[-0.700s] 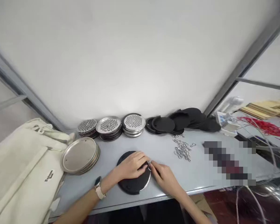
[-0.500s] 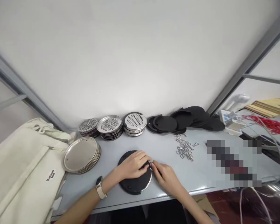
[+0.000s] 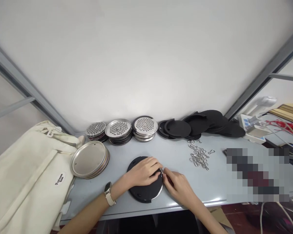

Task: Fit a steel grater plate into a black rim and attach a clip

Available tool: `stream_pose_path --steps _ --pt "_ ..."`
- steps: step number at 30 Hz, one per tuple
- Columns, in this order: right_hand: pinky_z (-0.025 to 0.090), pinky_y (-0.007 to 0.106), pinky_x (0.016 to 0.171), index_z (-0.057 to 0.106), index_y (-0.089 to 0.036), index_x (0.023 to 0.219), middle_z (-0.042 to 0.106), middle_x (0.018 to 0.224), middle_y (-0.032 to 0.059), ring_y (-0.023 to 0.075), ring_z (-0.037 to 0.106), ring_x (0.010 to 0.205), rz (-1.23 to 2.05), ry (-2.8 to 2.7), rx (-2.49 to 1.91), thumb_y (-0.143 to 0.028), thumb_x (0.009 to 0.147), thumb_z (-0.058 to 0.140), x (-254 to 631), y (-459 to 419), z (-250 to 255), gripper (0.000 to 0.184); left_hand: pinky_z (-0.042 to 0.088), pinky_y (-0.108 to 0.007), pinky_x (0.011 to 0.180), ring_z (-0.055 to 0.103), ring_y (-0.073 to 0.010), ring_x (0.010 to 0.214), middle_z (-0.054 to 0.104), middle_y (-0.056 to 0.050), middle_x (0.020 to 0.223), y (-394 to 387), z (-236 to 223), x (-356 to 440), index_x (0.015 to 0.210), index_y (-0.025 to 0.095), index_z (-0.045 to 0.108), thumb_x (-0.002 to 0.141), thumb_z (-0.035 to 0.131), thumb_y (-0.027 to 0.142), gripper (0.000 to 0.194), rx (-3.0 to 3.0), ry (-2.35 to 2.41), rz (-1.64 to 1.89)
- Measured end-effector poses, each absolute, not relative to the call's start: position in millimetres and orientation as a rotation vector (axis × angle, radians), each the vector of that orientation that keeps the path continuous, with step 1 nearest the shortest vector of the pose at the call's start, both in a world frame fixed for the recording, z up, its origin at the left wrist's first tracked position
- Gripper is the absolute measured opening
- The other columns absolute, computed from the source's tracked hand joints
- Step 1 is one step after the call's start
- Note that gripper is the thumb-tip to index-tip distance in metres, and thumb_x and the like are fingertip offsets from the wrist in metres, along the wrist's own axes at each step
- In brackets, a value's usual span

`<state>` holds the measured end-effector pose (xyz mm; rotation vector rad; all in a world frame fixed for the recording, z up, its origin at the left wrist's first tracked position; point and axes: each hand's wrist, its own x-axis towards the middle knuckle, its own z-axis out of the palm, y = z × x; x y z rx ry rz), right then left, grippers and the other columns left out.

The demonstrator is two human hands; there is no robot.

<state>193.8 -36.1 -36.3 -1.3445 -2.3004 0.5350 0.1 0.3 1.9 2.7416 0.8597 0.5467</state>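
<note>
A black round disc (image 3: 144,192) with a silvery rim showing at its lower right lies flat on the table near the front edge. Across its top rests my left hand (image 3: 146,171), fingers curled toward the disc's right edge and gripping there. At that same edge is a small metal snap hook (image 3: 162,172). My right hand (image 3: 179,186) pinches it between thumb and forefinger. The fingers partly cover the hook, so I cannot tell whether it passes through the disc.
Plain metal discs (image 3: 89,159) are stacked at left beside a cream cloth bag (image 3: 29,175). Behind stand stacks of perforated grater discs (image 3: 118,128). Black discs (image 3: 178,129) overlap along the wall. Loose snap hooks (image 3: 199,157) lie to the right, before a blurred patch (image 3: 256,175).
The view has shifted a little, so the scene sits slightly differently. Both hands stay at the disc's right edge with the snap hook, its angle changed only slightly.
</note>
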Motion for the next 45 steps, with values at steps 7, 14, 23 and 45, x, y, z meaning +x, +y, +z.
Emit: stream_pose_path --steps 7,14,23,45 --pt "0.034 0.026 0.054 0.049 -0.019 0.09 0.06 0.067 0.001 0.0158 0.054 0.056 0.532 -2.311 -1.32 -0.022 0.093 0.032 194.5 -35.9 -36.4 0.018 0.045 -0.032 0.087 0.054 -0.0185 0.093 0.059 -0.007 0.096 0.3 4.3 0.4 0.104 0.014 0.055 0.089 0.044 0.016 0.018 2.756 0.832 0.544" --pt "0.034 0.025 0.055 0.048 -0.02 0.087 0.06 0.066 0.0003 0.0155 0.055 0.056 0.583 -2.289 -1.335 -0.028 0.095 0.033 192.3 -36.7 -29.8 0.019 0.044 -0.032 0.088 0.053 -0.0187 0.094 0.059 -0.008 0.098 1.5 3.4 0.3 0.105 0.014 0.055 0.089 0.044 0.015 0.019 2.759 0.819 0.522" --pt "0.033 0.025 0.053 0.045 -0.021 0.082 0.058 0.063 -0.0012 0.0144 0.053 0.054 0.52 -2.312 -1.356 -0.025 0.092 0.037 192.1 -34.9 -35.9 0.014 0.045 -0.033 0.086 0.054 -0.0195 0.093 0.059 -0.009 0.097 1.5 2.6 0.1 0.105 0.014 0.055 0.09 0.042 0.016 0.02 2.754 0.808 0.533" --pt "0.038 0.025 0.051 0.049 -0.021 0.086 0.058 0.061 0.0 0.0158 0.057 0.053 0.475 -2.305 -1.323 -0.033 0.096 0.034 195.4 -36.3 -44.2 0.021 0.042 -0.031 0.088 0.053 -0.019 0.093 0.061 -0.008 0.097 4.8 2.5 -1.4 0.105 0.012 0.056 0.09 0.044 0.02 0.021 2.782 0.785 0.485"
